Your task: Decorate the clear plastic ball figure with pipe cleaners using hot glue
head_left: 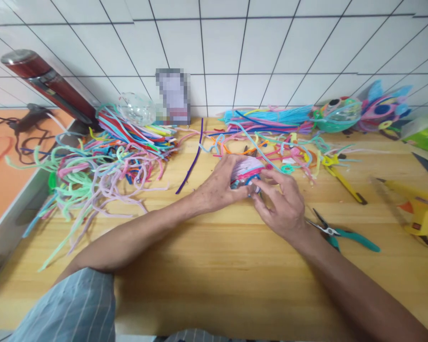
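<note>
Left of the teal-handled metal pliers, the left hand grasps a rounded lilac-and-pink pipe-cleaner piece; the right hand pinches its curled blue trim, apparently positioning it; steady pressing seems needed next.

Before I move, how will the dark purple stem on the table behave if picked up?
Probably very light, since the dark purple stem is so thin. Likely bendable, given its gentle curve and the similar looped green stems. Its bowed shape should discourage rolling.
</note>
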{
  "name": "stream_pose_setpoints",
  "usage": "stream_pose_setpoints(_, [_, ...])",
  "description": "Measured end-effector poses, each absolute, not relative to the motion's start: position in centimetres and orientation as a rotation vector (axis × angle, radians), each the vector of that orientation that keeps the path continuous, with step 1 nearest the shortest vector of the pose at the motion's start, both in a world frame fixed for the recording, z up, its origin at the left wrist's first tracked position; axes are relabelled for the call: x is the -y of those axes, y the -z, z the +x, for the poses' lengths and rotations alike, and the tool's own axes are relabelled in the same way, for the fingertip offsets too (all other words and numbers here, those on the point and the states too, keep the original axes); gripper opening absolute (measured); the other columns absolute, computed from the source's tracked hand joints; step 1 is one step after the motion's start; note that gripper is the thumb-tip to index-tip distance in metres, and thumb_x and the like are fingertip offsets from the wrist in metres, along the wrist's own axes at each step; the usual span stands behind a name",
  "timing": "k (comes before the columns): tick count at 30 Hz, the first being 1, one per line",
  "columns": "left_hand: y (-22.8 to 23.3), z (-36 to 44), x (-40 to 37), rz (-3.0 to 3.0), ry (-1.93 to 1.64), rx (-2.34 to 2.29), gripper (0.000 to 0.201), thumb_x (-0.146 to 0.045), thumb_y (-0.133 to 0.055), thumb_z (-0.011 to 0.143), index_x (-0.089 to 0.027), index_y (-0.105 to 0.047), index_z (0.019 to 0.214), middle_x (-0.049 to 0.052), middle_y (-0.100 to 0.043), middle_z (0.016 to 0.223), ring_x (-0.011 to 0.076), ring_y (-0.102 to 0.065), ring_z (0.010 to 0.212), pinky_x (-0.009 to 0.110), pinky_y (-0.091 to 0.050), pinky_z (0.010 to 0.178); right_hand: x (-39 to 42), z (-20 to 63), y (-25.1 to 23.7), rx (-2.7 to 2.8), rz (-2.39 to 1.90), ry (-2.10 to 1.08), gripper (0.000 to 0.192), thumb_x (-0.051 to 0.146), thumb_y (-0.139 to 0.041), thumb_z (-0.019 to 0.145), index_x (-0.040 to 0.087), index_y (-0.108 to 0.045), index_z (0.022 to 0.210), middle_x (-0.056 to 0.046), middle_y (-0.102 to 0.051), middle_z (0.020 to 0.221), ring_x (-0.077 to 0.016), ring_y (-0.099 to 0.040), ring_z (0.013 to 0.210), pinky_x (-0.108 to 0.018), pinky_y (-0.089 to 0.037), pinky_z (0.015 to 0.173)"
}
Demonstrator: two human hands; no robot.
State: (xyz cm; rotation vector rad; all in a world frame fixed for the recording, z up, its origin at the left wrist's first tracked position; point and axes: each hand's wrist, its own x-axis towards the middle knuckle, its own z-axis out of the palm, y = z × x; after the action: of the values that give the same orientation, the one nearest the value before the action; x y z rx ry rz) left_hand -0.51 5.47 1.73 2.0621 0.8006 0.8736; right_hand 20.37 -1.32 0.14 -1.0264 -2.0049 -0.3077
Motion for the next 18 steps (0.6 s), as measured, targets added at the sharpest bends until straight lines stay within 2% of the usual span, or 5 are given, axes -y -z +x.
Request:
stream_pose_setpoints(10, [-2.0, -0.99, -5.84, 2.087, -0.776, -0.77, 0.062, -0.045, -0.069, 0.096, -0.019, -0.048, 0.149, 0.019, -0.054, 0.151, 0.0333, -0.052, 0.144, 0.052, -0.042, 0.124, 1.46, 20.53, 0.07, 2.019, -1.071, 0.266, 0.055, 0.012, -0.072, 0.09, 0.027, -0.061, 0.142, -0.015, -0.069, 0.134, -0.031, -0.07, 0.121, -0.049, -0.063, 0.095])
stream_pose_setpoints(18, [-2.22, -1.14, -5.93, 2.079, -0.735, -0.78, 0.064, -0.045, -0.069, 0.096, -0.02, -0.046, 0.151, 0.019, -0.054, 0.152, 0.0341, -0.051, 0.145, 0.054, -0.042, 0.123, 1.47, 20.4, -0.08, 2.013, -1.044, 0.257, 0.056, 0.01, -0.073, 0.089, 0.026, -0.061, 0.142, -0.016, -0.069, 0.133, -0.0311, -0.07, 0.122, -0.048, -0.063, 0.094])
